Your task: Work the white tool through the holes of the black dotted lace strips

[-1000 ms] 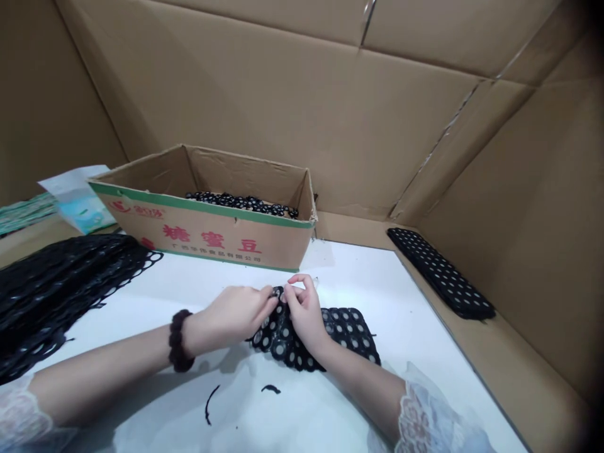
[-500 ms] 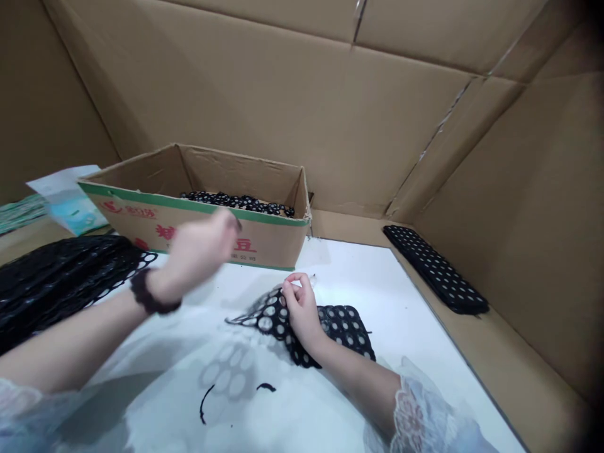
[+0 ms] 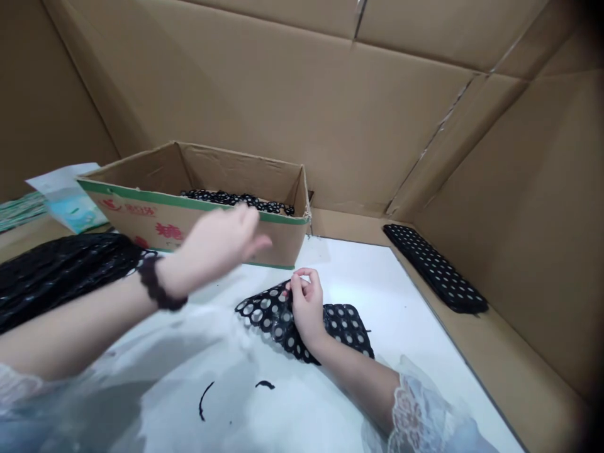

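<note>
My right hand (image 3: pixel 307 308) pinches the upper edge of a black sheet (image 3: pixel 346 327) covered in rows of round holes, on the white table. The sheet's left part is raised and creased, its right part lies flat under my wrist. My left hand (image 3: pixel 219 245), a little blurred, is in the air before the front of a cardboard box (image 3: pixel 278 242). Its thumb stands apart from the curled fingers, and nothing shows in it. Inside the box is a heap of black pieces with holes (image 3: pixel 236 199). Two thin black scraps (image 3: pixel 204 402) lie on the table before me.
A pile of glossy black perforated sheets (image 3: pixel 51 270) lies at the left. Behind it are a white and blue packet (image 3: pixel 70 201) and green strands (image 3: pixel 21 211). A stack of black dotted sheets (image 3: pixel 434 267) rests on the right ledge. Cardboard walls (image 3: pixel 283 94) surround the table.
My left hand has left the sheet and moved up and left to the box; its thumb has since spread. The sheet's left corner swung out and settled back. My right hand keeps its pinch.
</note>
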{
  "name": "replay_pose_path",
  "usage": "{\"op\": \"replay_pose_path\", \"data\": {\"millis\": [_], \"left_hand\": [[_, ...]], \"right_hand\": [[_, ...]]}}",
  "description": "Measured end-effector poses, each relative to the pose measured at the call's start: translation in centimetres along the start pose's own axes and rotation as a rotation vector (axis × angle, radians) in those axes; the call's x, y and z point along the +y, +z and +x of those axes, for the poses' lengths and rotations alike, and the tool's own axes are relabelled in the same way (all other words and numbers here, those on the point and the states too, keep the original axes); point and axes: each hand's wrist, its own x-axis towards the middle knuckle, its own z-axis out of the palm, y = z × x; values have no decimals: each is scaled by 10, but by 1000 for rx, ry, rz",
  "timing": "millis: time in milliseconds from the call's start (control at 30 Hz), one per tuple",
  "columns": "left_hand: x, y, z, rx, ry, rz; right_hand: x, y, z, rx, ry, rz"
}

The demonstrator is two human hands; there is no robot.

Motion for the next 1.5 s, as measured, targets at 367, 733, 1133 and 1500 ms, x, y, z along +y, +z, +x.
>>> {"op": "replay_pose_path", "data": {"millis": [367,733,1133,1500], "left_hand": [[55,32,-45,-344,183,-629],[-48,4,-6,427,-510,-219],[29,28,-29,-64,114,-306],[18,19,-48,-427,356,-660]], "right_hand": [[-5,0,-5,-39,9,78],[-4,-3,-10,-206,-26,-126],[-2,-4,-7,-142,4,-35],[1,-3,-11,-185,-42,-173]]}}
